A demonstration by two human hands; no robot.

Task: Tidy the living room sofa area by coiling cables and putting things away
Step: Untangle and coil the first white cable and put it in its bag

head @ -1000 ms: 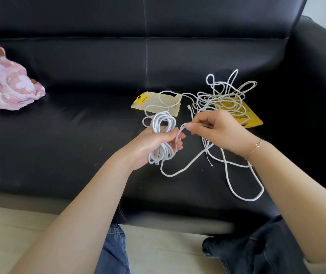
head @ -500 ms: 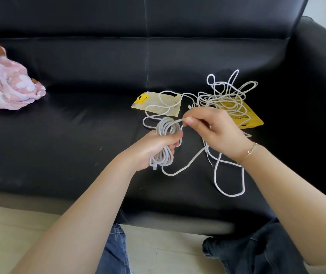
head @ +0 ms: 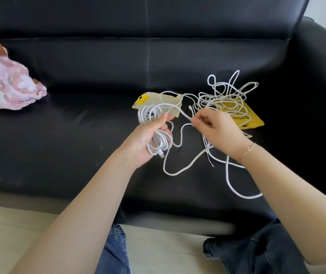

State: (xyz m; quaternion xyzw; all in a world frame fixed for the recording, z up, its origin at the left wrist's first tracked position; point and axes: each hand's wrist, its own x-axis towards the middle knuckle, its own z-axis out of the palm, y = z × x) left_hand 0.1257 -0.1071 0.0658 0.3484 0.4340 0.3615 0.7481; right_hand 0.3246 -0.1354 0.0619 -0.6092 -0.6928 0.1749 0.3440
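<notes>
The black sofa [head: 79,139] seat is lying bare across its left and middle, with a pink cloth [head: 5,84] sitting at the far left edge and the armrest [head: 320,76] closing off the right. The left hand [head: 148,139] is gripping a wound white coil [head: 154,127], fingers curled round it, above the seat near a pale packet [head: 144,99]. The right hand [head: 217,131] is pinching the loose cable strand [head: 185,115] between narrow fingertips, just before the tangled cables [head: 225,95] lying over a yellow packet [head: 251,119].
</notes>
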